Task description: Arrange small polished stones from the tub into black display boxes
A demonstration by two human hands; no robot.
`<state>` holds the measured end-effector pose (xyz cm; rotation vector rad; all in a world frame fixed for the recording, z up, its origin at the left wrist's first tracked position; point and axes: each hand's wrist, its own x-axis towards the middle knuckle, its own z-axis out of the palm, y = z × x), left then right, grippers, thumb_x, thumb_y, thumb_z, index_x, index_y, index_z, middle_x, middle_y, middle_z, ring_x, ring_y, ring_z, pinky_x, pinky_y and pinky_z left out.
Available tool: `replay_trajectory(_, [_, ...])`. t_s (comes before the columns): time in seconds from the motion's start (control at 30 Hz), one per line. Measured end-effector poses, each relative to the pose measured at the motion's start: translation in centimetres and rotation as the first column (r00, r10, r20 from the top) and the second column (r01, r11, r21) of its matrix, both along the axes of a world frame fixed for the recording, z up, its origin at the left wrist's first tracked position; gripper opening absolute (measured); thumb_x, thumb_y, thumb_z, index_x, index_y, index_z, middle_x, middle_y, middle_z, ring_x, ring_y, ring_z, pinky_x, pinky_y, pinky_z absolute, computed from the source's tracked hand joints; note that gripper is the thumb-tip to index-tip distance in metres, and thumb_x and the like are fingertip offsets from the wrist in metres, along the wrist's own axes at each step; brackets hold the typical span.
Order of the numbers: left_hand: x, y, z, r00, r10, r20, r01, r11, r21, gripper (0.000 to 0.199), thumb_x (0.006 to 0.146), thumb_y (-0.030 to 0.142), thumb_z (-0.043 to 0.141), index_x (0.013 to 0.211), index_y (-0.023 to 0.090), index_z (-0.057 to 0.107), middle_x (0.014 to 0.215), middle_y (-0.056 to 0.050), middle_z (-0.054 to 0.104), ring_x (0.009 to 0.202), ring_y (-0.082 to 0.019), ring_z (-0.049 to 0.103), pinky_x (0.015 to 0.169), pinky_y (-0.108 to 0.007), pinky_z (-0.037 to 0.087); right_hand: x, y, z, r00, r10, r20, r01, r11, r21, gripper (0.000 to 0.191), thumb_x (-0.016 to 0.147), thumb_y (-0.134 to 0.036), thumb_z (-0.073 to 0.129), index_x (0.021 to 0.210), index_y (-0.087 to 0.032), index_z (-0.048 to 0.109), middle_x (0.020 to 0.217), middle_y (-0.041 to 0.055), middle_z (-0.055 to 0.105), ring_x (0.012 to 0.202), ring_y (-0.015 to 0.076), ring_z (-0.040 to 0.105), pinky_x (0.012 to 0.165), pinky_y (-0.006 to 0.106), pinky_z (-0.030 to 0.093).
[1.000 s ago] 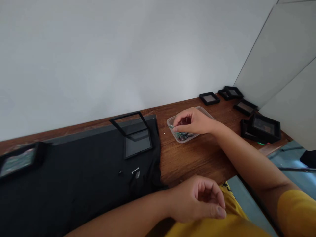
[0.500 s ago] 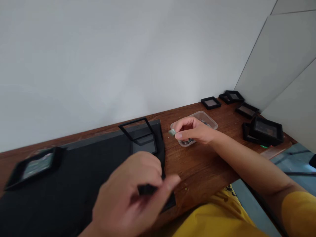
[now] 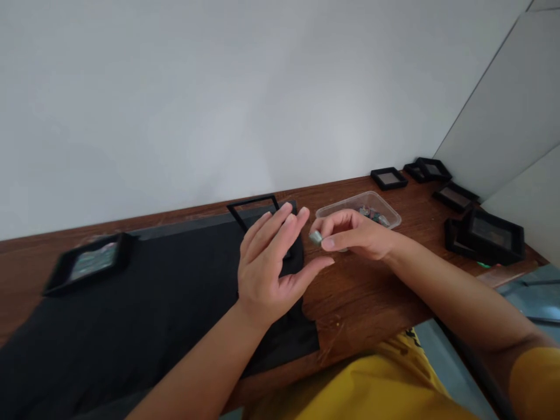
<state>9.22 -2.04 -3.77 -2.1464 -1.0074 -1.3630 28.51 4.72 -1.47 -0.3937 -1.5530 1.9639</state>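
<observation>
My right hand (image 3: 352, 233) pinches a small grey-green stone-like piece (image 3: 315, 237) between thumb and fingertips, in front of a clear plastic tub (image 3: 394, 219). Several similar small pieces (image 3: 371, 214) lie in the tub, partly hidden by that hand. My left hand (image 3: 273, 262) is raised above the black cloth, open, its fingers stretched out and its thumb apart, holding nothing. Behind it stands a raised black frame lid (image 3: 251, 201); my left hand hides most of the box below it.
A black frame (image 3: 94, 261) with greenish contents lies on the black cloth (image 3: 175, 303) at the left. Several black frames, among them a single one (image 3: 389, 178) and a stacked one (image 3: 492, 235), lie along the right of the wooden table (image 3: 359, 297). A white wall (image 3: 219, 99) rises behind.
My left hand has moved up and away from me, and its fingers have straightened from a curl. My right hand still pinches the small piece, near the tub. The view has shifted slightly.
</observation>
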Motion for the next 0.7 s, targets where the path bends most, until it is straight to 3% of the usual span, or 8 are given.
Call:
replay_trajectory(0.17, [-0.11,-0.26,0.11,0.998,-0.065,0.026,0.065,0.998,0.008,0.092,0.09,0.026,0.082,0.165,0.027,0.03,0.118,-0.008,0.081,0.123,-0.031,0.073,0.106,-0.05,0.06,-0.17,-0.36,0.18,0.998,0.032,0.054,-0.032,0.999,0.007,0.021,0.077,-0.033,0.09,0.071,-0.02,0.075,0.071,-0.0054,0.064,0.069,0.0077,0.053,0.072,0.024,0.046])
replay_trajectory(0.37, [-0.15,-0.54,0.16,0.995,-0.081,0.057,0.082,0.996,-0.021,0.089,0.092,0.018,0.079,0.165,0.031,0.03,0.114,-0.003,0.082,0.12,-0.029,0.075,0.104,-0.048,0.063,0.03,-0.3,0.35,0.992,0.053,0.118,-0.056,0.998,0.019,0.02,0.077,-0.035,0.089,0.073,-0.02,0.076,0.073,-0.0035,0.071,0.071,0.0092,0.059,0.073,0.025,0.049])
replay_trajectory(0.53, [0.06,-0.51,0.23,0.995,-0.091,0.049,0.092,0.995,-0.022,0.084,0.091,0.016,0.079,0.162,0.026,0.036,0.113,-0.005,0.083,0.117,-0.028,0.076,0.103,-0.046,0.064,0.15,-0.35,0.48,0.99,0.057,0.131,-0.058,0.998,0.004,0.015,0.08,-0.031,0.086,0.074,-0.02,0.078,0.071,-0.0037,0.072,0.068,0.0079,0.06,0.069,0.023,0.048])
replay_trajectory(0.7, [0.05,-0.37,0.17,0.998,-0.066,0.022,0.066,0.998,-0.018,0.078,0.094,0.018,0.077,0.161,0.024,0.036,0.112,-0.005,0.083,0.115,-0.029,0.077,0.099,-0.047,0.065,-0.01,-0.42,0.72,0.987,0.038,0.153,-0.041,0.999,0.016,0.02,0.074,-0.034,0.091,0.073,-0.02,0.077,0.069,-0.0037,0.071,0.067,0.0087,0.06,0.069,0.024,0.05])
